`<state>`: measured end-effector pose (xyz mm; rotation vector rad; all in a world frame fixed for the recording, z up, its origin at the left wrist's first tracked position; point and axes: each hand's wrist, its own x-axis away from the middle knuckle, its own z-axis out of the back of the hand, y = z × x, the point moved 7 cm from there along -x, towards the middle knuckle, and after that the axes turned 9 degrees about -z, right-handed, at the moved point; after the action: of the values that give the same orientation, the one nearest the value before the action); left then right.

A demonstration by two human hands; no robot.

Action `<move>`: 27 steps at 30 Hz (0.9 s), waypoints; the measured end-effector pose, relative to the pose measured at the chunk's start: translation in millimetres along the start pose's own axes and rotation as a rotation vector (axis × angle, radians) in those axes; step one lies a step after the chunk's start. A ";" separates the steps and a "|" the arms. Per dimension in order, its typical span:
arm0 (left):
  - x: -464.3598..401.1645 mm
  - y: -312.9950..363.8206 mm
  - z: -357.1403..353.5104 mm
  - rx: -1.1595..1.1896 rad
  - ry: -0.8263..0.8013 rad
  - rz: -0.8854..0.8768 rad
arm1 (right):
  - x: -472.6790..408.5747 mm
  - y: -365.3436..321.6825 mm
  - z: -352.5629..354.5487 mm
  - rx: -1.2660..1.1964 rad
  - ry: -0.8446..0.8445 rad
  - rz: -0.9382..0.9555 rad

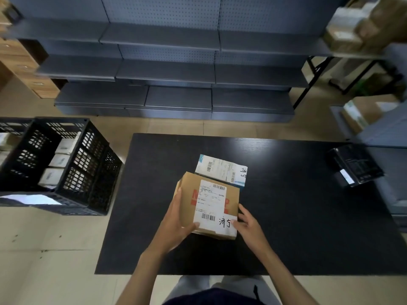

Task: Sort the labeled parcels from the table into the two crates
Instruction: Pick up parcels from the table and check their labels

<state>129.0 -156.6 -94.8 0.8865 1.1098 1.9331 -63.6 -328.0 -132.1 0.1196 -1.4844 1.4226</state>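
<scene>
The cardboard box [209, 205] sits near the middle of the black table [297, 216], held between both hands: the left hand [176, 219] wraps its near-left side with the thumb on top by the label's lower edge, and the right hand [246, 223] presses fingertips against the near-right corner, where handwritten characters are. The hold looks light on the right, so the box could tip or slide out toward that side when lifted, and those fingers partly cover the writing, which risks a misread and a wrong crate. Its long axis seems to run from the person toward the shelves, tilted slightly right, label up. Just beyond it, partly overlapped, lies a flat white parcel [222, 170] with similar writing. The black crate [88, 172] stands on the floor well to the left, already holding white parcels; a second crate shows only at the left edge.
</scene>
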 end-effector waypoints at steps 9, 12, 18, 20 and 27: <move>-3.3 -27.6 -1.9 0.058 -0.081 0.107 | 3.0 6.2 -9.5 0.067 -0.081 -0.021; 0.5 -37.7 -4.3 0.067 -0.113 0.129 | 5.6 13.2 -14.9 0.117 -0.172 0.009; 3.9 -28.3 -4.8 0.066 -0.085 0.126 | 14.1 4.0 -7.8 0.116 -0.177 0.085; 3.9 -18.0 0.0 0.068 -0.064 0.097 | 22.0 -5.9 -2.2 0.110 -0.143 0.139; 10.2 12.9 18.8 0.075 0.011 0.011 | 51.5 -46.6 22.5 0.092 -0.002 0.317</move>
<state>136.4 -145.2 -73.8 0.9254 1.1932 1.9185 -69.2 -331.1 -59.3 -0.0611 -1.4866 1.7448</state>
